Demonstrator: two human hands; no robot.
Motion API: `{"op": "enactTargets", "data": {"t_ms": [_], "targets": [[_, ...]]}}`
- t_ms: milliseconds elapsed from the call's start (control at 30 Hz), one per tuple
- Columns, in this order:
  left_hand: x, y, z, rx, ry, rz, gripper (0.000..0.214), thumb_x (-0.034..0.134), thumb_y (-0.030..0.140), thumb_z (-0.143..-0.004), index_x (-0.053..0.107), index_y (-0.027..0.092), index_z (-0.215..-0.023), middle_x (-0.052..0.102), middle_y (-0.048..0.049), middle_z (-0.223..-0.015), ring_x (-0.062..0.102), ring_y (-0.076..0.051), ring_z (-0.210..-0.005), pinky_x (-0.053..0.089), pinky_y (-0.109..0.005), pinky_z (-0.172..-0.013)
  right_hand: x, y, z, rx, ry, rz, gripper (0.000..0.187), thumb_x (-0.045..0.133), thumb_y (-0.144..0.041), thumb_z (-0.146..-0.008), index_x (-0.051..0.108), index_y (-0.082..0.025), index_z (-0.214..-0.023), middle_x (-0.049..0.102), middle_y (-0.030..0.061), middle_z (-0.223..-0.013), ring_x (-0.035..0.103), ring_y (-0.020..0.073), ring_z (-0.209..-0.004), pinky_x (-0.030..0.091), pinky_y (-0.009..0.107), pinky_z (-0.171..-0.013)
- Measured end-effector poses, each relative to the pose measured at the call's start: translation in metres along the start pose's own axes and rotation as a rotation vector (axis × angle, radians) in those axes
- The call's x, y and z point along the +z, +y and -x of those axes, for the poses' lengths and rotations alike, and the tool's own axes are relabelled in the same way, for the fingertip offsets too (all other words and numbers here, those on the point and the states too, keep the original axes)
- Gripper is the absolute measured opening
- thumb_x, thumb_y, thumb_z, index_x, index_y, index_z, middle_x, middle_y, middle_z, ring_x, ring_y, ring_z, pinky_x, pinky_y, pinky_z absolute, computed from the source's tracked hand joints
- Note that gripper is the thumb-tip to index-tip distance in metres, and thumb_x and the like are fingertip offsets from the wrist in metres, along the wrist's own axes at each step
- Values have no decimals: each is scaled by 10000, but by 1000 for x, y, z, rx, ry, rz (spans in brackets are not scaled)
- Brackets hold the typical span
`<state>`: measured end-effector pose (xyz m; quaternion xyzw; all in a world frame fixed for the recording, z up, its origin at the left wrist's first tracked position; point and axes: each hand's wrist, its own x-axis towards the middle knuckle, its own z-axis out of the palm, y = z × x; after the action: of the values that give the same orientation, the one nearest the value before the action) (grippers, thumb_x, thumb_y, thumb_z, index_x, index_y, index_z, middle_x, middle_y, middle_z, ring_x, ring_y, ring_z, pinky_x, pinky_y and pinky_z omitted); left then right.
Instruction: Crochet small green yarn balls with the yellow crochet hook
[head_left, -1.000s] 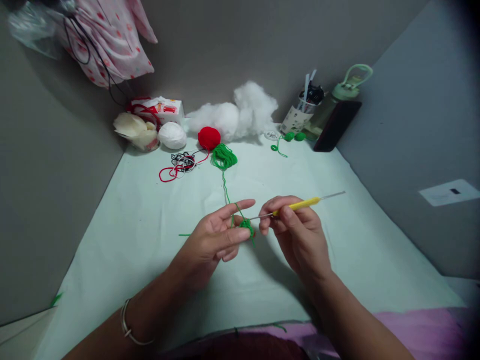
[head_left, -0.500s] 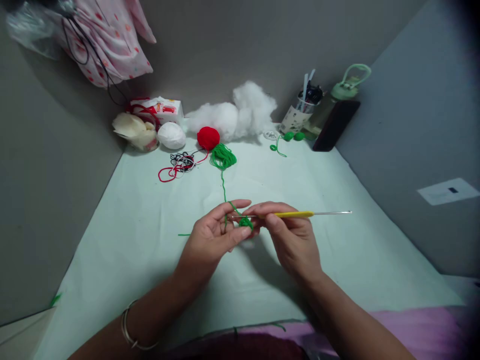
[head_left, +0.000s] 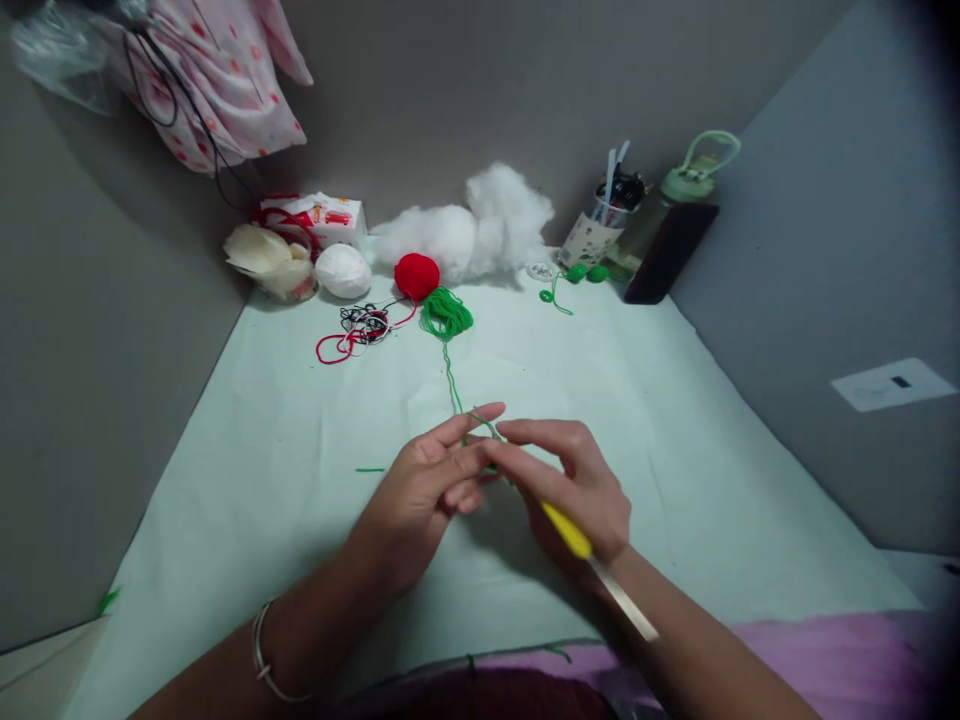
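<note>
My left hand (head_left: 431,480) pinches a small green crochet piece between thumb and fingers, with its forefinger stretched out and the green strand (head_left: 452,385) running over it. That strand leads back to a loose heap of green yarn (head_left: 447,313). My right hand (head_left: 577,490) grips a crochet hook with a yellow handle (head_left: 568,532), its metal tail pointing back toward my body along the wrist. The two hands touch at the fingertips, and the crochet piece is almost wholly hidden between them.
At the back lie a red yarn ball (head_left: 417,275), a white yarn ball (head_left: 343,271), white stuffing (head_left: 472,230), tangled red and black thread (head_left: 358,330), a small box (head_left: 319,217), a cup of tools (head_left: 600,225), a green-lidded bottle (head_left: 694,180) and a dark phone (head_left: 670,252). Grey walls close in left and right.
My right hand has turned the hook: its tail pointed right before and now points back toward me. The right fingers have closed over the green piece in my left hand.
</note>
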<state>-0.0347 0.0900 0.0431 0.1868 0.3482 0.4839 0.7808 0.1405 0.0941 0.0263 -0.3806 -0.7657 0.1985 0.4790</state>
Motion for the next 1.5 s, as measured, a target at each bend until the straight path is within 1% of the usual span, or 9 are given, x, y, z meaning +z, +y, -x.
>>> {"op": "enactTargets", "data": {"t_ms": [200,300,433,533,633,800,1100,1267,1500], "targets": [[-1,3,0,153,72,-73,355,887,213,-794,808,214,-1140,562,54,-757,328,-24,-515,342,-184,-506,-1,-2,-16,205,116,-491,233,596,-201,-1047,808,-285,-1088,758,34,-934,689,162,-726,602,331,-647],[1,-5,2,187,103,-141,497,884,229,-811,764,242,-1293,609,38,-800,425,-56,-589,400,-202,-577,1,-4,-12,90,32,-255,240,644,-177,-1013,814,-299,-1133,774,58,-1012,731,199,-855,620,352,-715],[1,-5,1,19,-3,-46,476,890,300,-810,784,159,-1252,569,37,-733,389,-56,-567,383,-207,-563,0,-4,-6,-97,46,7,346,685,-112,-964,800,-326,-1211,791,62,-1087,733,222,-962,620,368,-786],[-2,1,-1,30,36,-21,336,889,271,-803,825,162,-1114,539,47,-709,401,-53,-565,419,-210,-605,-5,-1,-12,108,143,-271,246,628,-158,-1014,811,-285,-1118,777,47,-953,705,194,-810,600,355,-710],[-4,2,-2,95,55,-103,316,877,270,-809,825,201,-1113,627,12,-799,588,-118,-720,514,-277,-775,-5,1,-19,286,131,-557,171,646,-280,-1028,816,-261,-1023,747,39,-893,663,164,-691,581,331,-631],[-3,-6,-1,141,1,-210,397,887,256,-811,803,225,-1198,723,-27,-937,673,-166,-917,524,-304,-896,1,-1,-19,269,41,-522,132,705,-260,-989,835,-267,-1013,804,52,-974,735,190,-879,614,323,-723],[-6,-2,4,180,20,-244,369,841,224,-848,796,253,-1213,652,-6,-933,694,-176,-907,578,-327,-874,-2,6,-15,416,35,-746,171,648,-325,-1037,801,-249,-1030,793,43,-957,714,154,-763,617,301,-687],[-5,-1,3,206,36,-262,326,816,198,-857,814,247,-1179,640,2,-893,665,-142,-878,576,-272,-841,-4,6,-15,352,12,-758,181,605,-289,-1062,780,-244,-1049,793,36,-992,719,143,-779,622,296,-722],[-2,0,2,240,53,-227,258,826,163,-834,821,221,-1085,634,24,-820,647,-90,-754,589,-198,-730,-10,-1,-11,89,3,-439,225,554,-175,-1066,756,-235,-1146,785,52,-1045,732,176,-898,614,338,-781]]}}
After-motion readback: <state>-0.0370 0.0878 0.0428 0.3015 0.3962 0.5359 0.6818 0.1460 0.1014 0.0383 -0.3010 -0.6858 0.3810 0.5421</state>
